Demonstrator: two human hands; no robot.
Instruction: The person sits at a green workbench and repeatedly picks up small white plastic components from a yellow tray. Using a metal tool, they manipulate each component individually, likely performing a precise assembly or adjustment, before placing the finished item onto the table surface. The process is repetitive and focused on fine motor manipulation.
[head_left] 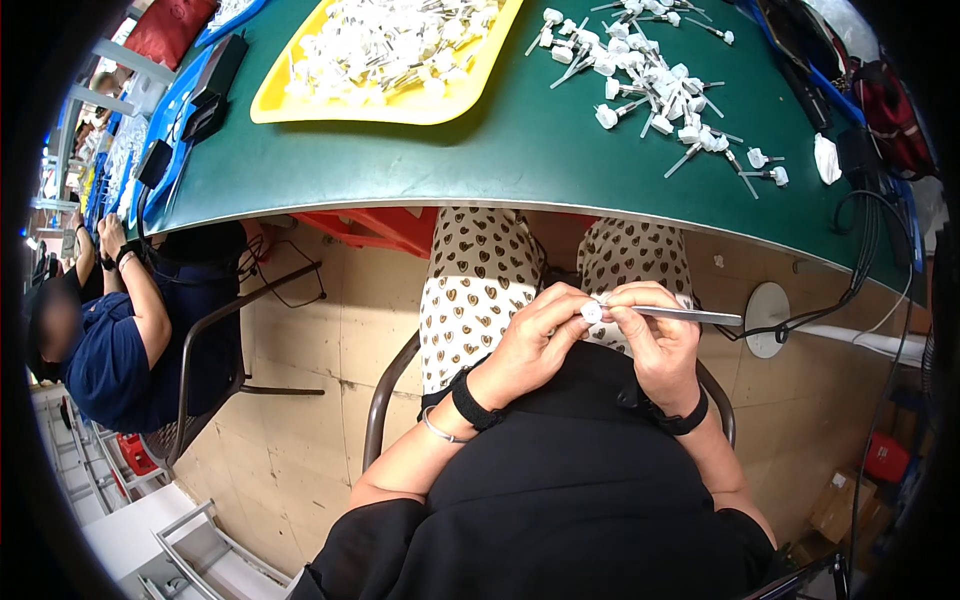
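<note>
Left hand (535, 335) pinching a small white cap (592, 312) over the lap, below the desk's (500, 150) near edge, right hand (655, 335) closed on a thin metal pin (690, 316) joined to it, cap mostly hidden by fingertips, yellow tray (400, 105) cut off at the far edge, loose white parts (650, 85) toward the right edge.

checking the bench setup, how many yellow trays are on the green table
1. The yellow tray sits at the far left of the green table, filled with small white parts. Others may lie beyond the picture's top edge.
</note>
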